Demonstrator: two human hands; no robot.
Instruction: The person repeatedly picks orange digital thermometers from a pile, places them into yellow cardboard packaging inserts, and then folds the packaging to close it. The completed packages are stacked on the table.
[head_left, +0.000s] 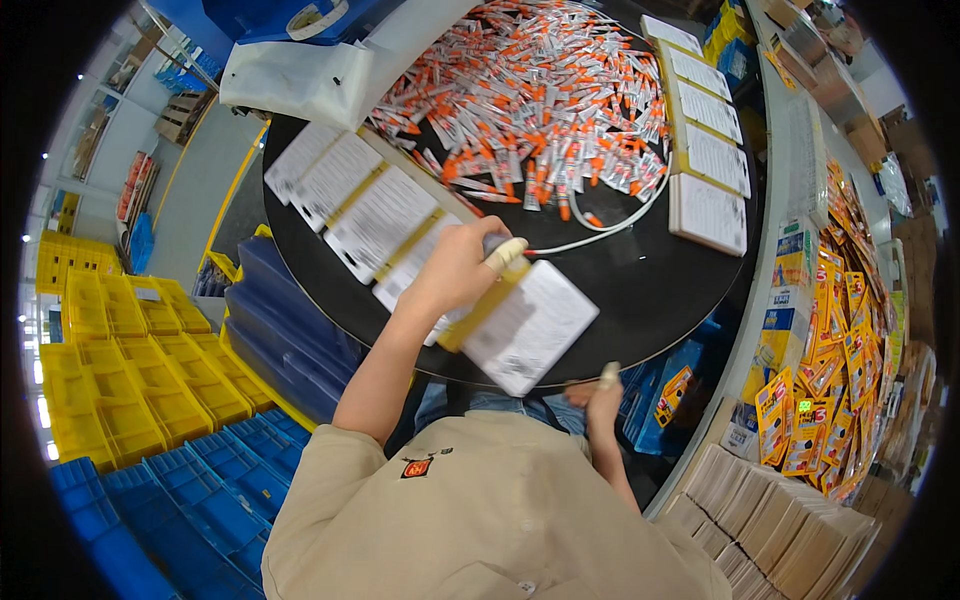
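My left hand (462, 268) reaches over the near part of a round black table (655, 300). Its fingers are curled together, and a small greyish thing shows at the fingertips, too blurred to name. One of its digits wears a pale finger cot. Just under this hand lie white printed cards (535, 320) with a yellow band on them. Beyond it spreads a large heap of small tubes (540, 90) with orange caps. My right hand (600, 398) is low beside the table's near edge, also with a pale finger cot; its fingers are partly hidden.
Banded card stacks line the table's left (380, 220) and right (708, 160). A white hose (640, 215) curves around the tubes. Yellow crates (150, 370) and blue crates (190, 490) stand left. Yellow packages (840, 350) and bundled cardboard (770, 520) lie right.
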